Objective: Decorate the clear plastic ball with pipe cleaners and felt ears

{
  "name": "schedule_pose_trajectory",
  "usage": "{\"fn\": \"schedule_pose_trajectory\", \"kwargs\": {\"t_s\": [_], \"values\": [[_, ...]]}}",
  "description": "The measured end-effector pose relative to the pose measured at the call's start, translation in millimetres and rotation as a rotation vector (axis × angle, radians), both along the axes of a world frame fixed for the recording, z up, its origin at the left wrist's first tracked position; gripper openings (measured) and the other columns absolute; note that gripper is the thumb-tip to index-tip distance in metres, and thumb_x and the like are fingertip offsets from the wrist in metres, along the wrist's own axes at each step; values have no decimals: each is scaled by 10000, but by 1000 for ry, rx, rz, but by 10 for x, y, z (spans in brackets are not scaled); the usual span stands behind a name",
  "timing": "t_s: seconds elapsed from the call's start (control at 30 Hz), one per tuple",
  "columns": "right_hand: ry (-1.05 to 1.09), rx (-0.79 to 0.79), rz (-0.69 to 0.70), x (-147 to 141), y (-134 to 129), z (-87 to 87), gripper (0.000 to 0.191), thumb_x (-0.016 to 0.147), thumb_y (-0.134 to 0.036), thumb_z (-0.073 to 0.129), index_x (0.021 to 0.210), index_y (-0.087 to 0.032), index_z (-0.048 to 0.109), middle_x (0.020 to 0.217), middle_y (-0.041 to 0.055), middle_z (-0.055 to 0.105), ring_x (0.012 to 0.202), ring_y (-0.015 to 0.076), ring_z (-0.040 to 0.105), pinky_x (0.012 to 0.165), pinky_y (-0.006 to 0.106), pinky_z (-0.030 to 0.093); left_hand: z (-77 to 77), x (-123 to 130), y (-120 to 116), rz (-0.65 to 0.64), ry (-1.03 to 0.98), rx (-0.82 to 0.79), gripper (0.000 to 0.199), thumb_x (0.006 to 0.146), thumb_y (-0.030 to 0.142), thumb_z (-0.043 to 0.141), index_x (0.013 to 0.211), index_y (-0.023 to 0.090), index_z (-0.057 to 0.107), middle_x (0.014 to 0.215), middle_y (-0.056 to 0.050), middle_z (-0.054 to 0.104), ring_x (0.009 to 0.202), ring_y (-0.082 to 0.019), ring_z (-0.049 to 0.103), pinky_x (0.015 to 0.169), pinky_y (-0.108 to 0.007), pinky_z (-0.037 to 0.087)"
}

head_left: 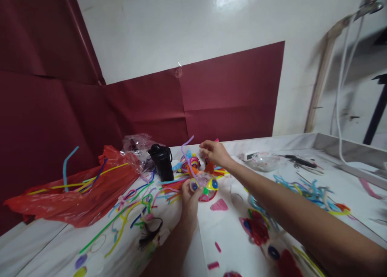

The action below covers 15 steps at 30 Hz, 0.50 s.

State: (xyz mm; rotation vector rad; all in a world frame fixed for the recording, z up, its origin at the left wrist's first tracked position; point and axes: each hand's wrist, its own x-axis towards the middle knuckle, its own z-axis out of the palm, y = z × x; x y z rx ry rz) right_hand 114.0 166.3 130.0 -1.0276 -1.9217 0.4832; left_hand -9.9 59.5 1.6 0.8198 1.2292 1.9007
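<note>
Near the middle of the table, my left hand (190,200) is closed on the left edge of a small clear craft face (206,192) with yellow-rimmed blue eyes, a green nose, a pink mouth and orange pieces on top. A bent purple pipe cleaner (187,158) rises at its left side. Above and behind the face, my right hand (216,153) has loosely curled fingers, apart from each other, close to the pipe cleaner's upper part but seemingly not touching it. I see nothing held in it. Behind stands a colourful looped craft piece (193,163).
A black lidded bottle (162,164) stands behind left, beside a red plastic bag (90,200) with pipe cleaners. More blue pipe cleaners (311,191) lie at right. A pink foam piece (219,205) and a red craft face (256,228) are in front. Dark-handled scissors (302,161) lie behind right.
</note>
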Motion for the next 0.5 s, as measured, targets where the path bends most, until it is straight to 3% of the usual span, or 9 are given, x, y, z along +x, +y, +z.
{"fn": "schedule_pose_trajectory", "kwargs": {"t_s": [0.1, 0.2, 0.37, 0.5], "values": [[-56, -60, -159, 188, 347, -28, 154, 860, -162, 637, 975, -196, 733, 1004, 83, 766, 996, 223, 693, 878, 298, 476, -14, 3, 7, -43, -11, 38, 471, 606, 252, 803, 1050, 226, 647, 1000, -27, 723, 923, -189, 686, 843, -309, 530], [-105, -163, -289, 270, 666, -183, 109, 840, -197, 670, 918, -182, 745, 970, 112, 764, 1041, 271, 685, 873, 313, 477, -16, 8, 9, -22, -10, 35, 472, 608, 249, 802, 1052, 219, 648, 1003, -29, 725, 926, -191, 684, 858, -314, 522], [-83, -287, -425, 257, 1037, -498, 304, 878, -389, 653, 1066, -164, 734, 1097, 159, 728, 1108, 313, 661, 874, 352, 504, -9, 31, -11, -37, 3, 53, 459, 630, 255, 790, 1061, 220, 639, 996, -30, 731, 924, -198, 691, 844, -318, 529], [-9, -371, -464, 283, 1198, -642, 317, 887, -357, 674, 1124, -150, 704, 1163, 168, 690, 1149, 306, 627, 928, 399, 507, -21, 34, -2, -24, 15, 41, 458, 624, 245, 791, 1053, 223, 634, 999, -33, 735, 926, -207, 695, 835, -327, 537]]}}
